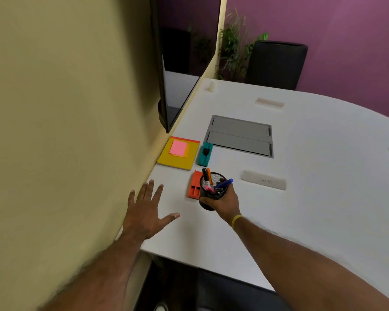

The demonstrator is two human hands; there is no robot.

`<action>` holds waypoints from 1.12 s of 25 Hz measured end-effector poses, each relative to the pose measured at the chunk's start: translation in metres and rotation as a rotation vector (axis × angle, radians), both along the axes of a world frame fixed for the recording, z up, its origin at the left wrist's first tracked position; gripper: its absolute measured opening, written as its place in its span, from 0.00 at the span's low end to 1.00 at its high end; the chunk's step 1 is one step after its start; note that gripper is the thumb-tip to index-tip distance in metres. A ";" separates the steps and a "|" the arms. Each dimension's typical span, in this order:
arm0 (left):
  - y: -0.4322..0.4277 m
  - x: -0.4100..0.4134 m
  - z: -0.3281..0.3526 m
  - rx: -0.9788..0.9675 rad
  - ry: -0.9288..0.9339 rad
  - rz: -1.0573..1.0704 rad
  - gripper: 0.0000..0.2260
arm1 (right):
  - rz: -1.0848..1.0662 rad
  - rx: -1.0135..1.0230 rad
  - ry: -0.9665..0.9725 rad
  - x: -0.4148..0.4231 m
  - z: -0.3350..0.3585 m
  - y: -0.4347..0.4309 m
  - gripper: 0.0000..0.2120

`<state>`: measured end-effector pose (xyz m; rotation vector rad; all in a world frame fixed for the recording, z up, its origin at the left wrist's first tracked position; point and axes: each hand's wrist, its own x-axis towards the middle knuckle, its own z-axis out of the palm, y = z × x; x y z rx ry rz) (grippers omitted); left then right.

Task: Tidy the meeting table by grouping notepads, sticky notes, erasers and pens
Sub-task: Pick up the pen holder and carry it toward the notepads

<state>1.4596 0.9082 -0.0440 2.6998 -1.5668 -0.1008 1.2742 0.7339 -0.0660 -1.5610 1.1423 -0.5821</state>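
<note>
Fingers of the right hand (225, 202) wrap the pen cup (211, 190), placing it beside the erasers (194, 184); left hand (145, 212) rests spread, bracing.

I can make out only one piece of writing: a faint handwritten word on the white name placard (264, 180) lying on the surface (312, 221), which looks like "SIGMA", though the letters are blurred. I can read nothing on any other item.
</note>
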 end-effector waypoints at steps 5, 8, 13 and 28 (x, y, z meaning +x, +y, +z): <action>-0.023 0.056 -0.033 0.031 0.040 -0.103 0.50 | -0.077 0.044 0.007 0.076 -0.031 0.001 0.41; -0.035 0.078 -0.052 0.058 0.050 -0.144 0.48 | -0.123 0.060 0.009 0.116 -0.052 -0.005 0.41; -0.051 0.101 -0.085 0.108 0.077 -0.177 0.48 | -0.085 0.083 0.065 0.176 -0.084 -0.027 0.37; -0.075 0.118 -0.119 0.185 0.079 -0.145 0.47 | -0.055 0.135 0.054 0.236 -0.124 -0.056 0.41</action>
